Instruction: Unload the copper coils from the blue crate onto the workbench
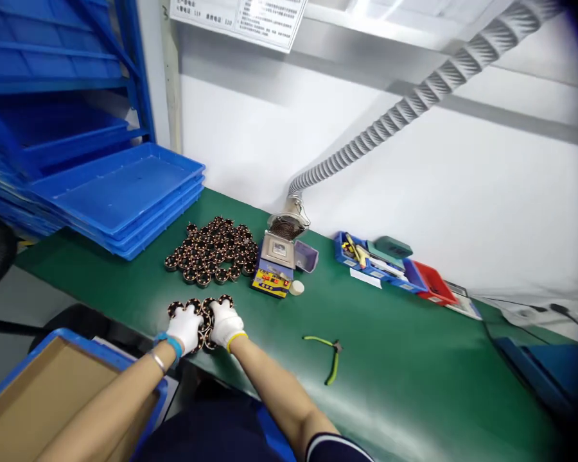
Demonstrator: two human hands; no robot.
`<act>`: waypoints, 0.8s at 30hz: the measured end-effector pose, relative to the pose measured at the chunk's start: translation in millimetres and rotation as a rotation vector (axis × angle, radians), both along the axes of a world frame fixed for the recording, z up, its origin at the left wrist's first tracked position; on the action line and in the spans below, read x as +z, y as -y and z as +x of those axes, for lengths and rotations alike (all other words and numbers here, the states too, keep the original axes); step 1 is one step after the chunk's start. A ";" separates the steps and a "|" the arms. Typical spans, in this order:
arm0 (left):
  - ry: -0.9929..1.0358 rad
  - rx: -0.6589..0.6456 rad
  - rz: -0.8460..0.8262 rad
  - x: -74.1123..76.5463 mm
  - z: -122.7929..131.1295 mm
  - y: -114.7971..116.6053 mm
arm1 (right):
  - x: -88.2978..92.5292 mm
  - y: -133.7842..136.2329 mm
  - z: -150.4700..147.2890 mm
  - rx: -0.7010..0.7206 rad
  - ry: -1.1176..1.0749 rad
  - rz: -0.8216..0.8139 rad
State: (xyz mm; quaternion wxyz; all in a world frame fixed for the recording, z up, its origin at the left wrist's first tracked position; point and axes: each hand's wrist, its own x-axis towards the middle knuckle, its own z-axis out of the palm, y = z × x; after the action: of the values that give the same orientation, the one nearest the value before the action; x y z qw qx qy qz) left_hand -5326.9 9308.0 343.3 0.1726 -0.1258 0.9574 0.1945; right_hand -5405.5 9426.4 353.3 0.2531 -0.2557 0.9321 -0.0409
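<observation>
Copper-wound rings (206, 316) are sitting bunched near the front edge of the green table (414, 366), right between two white-gloved hands! From the head view, the left hand (187, 328) is curling over the bunch's left side, fingers bent down, while the right hand (226, 323) is cupping the opposite side, its fingers bending over the rings too. Whether either one is pinching a single ring, I'm not able to tell. That two-sided hold is probably keeping the loose rings together. Farther back, a larger batch (212, 247) is crowding tightly, likely to save space, with a strip of green separating it from the hands. Now the edges: a brown-lined tray (43, 385) is lying below the left forearm, and the table's front edge is running close under both wrists. Stacked blue trays (139, 186) are bounding the back left. Rightward, green surface is stretching toward the pliers (336, 348), giving the right hand sideways room.
</observation>
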 end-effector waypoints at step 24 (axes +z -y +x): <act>-0.299 1.669 -0.252 -59.9 336.5 -42.9 | -53.5 22.7 119.9 1.139 0.188 -0.309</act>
State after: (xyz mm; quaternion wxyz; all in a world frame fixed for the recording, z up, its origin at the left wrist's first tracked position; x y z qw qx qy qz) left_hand -4990.4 9350.9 283.3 -0.1703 -0.7807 0.5784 0.1645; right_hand -5285.6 9403.7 299.8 0.2766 -0.7445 0.6050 -0.0561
